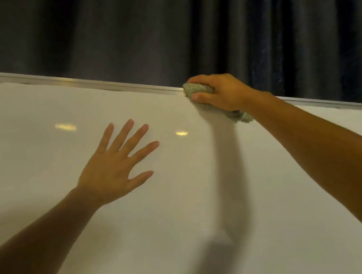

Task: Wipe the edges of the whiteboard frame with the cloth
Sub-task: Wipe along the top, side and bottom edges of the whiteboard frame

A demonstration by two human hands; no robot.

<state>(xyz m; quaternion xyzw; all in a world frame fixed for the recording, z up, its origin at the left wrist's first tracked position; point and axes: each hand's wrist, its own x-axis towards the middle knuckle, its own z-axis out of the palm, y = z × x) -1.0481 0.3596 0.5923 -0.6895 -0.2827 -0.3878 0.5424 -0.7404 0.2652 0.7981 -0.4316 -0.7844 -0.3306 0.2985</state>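
Note:
The whiteboard (pixel 140 222) fills the lower part of the head view, and its silver top frame edge (pixel 90 82) runs from upper left down to the right. My right hand (pixel 220 92) grips a grey-green cloth (pixel 199 89) and holds it over that top edge, fingers behind the frame and thumb on the front. A tail of the cloth hangs under my wrist. My left hand (pixel 115 166) lies flat on the white surface with its fingers spread, well below and to the left of the cloth.
A dark pleated curtain (pixel 206 18) hangs behind the board. Two bright light reflections (pixel 66 126) show on the board surface. The frame continues to the right of my right hand (pixel 332 103).

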